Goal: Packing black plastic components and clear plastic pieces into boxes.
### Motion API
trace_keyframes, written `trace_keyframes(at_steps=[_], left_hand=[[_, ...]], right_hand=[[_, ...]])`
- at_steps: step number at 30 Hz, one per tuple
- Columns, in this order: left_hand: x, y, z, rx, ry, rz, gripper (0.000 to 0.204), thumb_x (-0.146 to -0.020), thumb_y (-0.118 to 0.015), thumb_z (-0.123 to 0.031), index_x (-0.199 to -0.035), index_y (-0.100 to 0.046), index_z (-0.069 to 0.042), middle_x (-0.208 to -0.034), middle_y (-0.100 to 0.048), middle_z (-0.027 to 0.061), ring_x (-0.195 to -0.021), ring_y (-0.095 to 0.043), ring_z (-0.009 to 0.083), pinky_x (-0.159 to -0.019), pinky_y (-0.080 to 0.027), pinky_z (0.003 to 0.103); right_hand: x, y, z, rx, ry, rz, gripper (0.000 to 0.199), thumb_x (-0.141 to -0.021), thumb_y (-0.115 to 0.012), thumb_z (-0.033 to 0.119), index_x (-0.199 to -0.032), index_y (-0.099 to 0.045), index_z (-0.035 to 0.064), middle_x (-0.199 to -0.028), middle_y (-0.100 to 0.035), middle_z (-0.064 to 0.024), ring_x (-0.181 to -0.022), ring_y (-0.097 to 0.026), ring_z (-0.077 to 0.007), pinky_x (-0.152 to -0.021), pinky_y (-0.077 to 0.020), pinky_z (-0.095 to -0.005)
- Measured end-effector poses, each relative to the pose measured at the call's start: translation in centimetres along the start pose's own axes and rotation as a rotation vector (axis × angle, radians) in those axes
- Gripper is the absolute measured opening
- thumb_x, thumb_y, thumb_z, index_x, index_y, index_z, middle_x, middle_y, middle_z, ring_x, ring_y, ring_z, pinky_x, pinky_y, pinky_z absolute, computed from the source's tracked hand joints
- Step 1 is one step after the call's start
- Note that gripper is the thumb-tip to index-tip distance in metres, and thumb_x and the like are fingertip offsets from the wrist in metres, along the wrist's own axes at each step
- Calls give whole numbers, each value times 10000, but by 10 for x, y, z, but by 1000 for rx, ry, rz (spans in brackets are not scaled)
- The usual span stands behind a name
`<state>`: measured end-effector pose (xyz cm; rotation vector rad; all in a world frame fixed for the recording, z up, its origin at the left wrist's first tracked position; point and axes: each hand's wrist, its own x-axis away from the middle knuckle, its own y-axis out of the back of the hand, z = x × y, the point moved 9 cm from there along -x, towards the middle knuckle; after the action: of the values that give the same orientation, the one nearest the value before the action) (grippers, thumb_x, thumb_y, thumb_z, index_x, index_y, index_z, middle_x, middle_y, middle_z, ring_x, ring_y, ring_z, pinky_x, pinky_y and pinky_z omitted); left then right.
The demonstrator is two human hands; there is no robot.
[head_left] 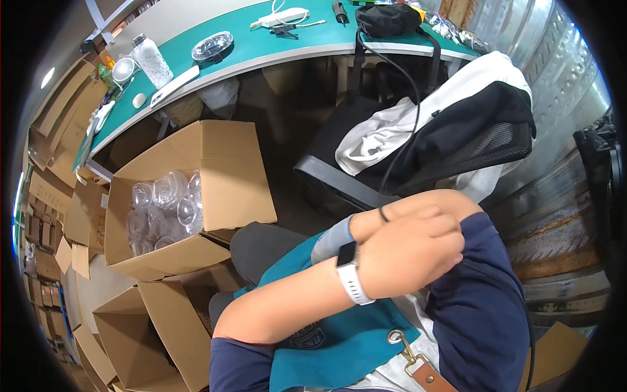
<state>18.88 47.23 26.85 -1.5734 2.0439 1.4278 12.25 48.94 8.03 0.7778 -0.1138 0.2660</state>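
My left arm, with a white-banded watch (353, 277) at the wrist, crosses in front of my body. My left hand (415, 255) is closed, its curled fingers against my right arm beside the edge of the navy sleeve (486, 287). Anything inside those fingers is hidden. Bent at the elbow, my right forearm (369, 225) passes behind the left one, with a dark band around it. Grey fabric (333, 240) covers its far end, and the fingers of my right hand are out of sight behind my left forearm. A teal apron (339, 353) lies over my lap.
An open carton (238, 176) of clear plastic cups (166, 202) stands to the left, another open carton (134, 336) below it. Ahead curves a green bench (251, 42) with a bottle (151, 62) and power strip (281, 17). A chair (483, 153) holds white and black clothing.
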Motion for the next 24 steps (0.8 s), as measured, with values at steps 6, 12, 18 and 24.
trace_keyframes(at_steps=[6,12,18,24], left_hand=[[36,105,5,54,84,-262,324,-971,-499,-261,-733,-515,-42,-842,-588,126,-733,-578,274,-656,-469,366],[120,87,43,-375,319,-98,277,-951,-512,-263,-791,-581,-48,-998,-615,145,-1031,-550,356,-904,-442,453],[195,61,73,-302,625,-150,374,-875,-611,-296,-1146,-582,-39,-1307,-554,200,-1264,-461,422,-1071,-347,518],[226,69,95,-149,829,-244,296,-879,-604,-189,-1120,-584,-18,-1212,-608,181,-1130,-576,339,-997,-440,413]], right_hand=[[3,-25,-19,-119,-34,-33,432,-918,-604,451,-998,-695,36,-951,-670,-208,-950,-639,-359,-832,-487,-440],[152,-78,-119,-823,-564,-745,228,-940,-639,234,-982,-682,14,-935,-680,-115,-872,-648,-190,-785,-515,-306],[309,-69,-148,313,-932,-1643,481,-822,-762,189,-1204,-546,-7,-1068,-596,-131,-1028,-594,-250,-913,-472,-375],[318,31,-184,99,-614,-1961,576,-769,-811,143,-1246,-524,-4,-1209,-579,-135,-1091,-583,-258,-939,-483,-384]])
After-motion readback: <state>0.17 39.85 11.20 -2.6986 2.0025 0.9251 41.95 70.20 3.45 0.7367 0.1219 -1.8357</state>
